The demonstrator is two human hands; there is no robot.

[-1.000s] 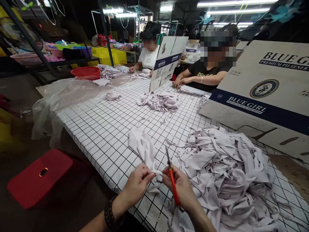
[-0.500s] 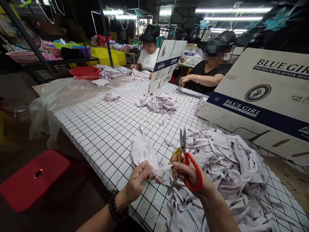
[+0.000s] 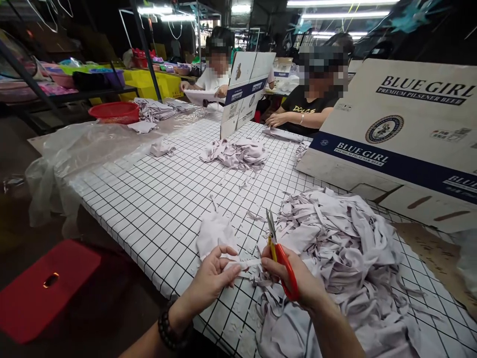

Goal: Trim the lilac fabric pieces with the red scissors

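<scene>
The left hand is pinched shut, thumb against fingers, on one end of a pale strip of cloth. The right hand is curled closed through the orange handles of the scissors and nips the other end of the strip with its fingertips. The blades stand together and point up and away from the body. The strip spans the short gap between the hands, just above the near table edge. For a clean result, hold the strip flat and lightly taut, with no twist. Keep the left fingertips clear of the blade line. Open the blades only once the strip is seated deep in their throat, and cut with the blade root, not the tip. A folded piece of the same cloth lies just beyond the left hand. A large pile of strips lies beside and partly under the right forearm. The table is covered in a white sheet with a black grid, littered with small offcuts. A smaller heap lies further along it. A printed cardboard box stands at the right, a clear plastic sheet drapes the left edge, and a red stool stands below. Two other people work at the far end under strip lighting, near a red basket.
</scene>
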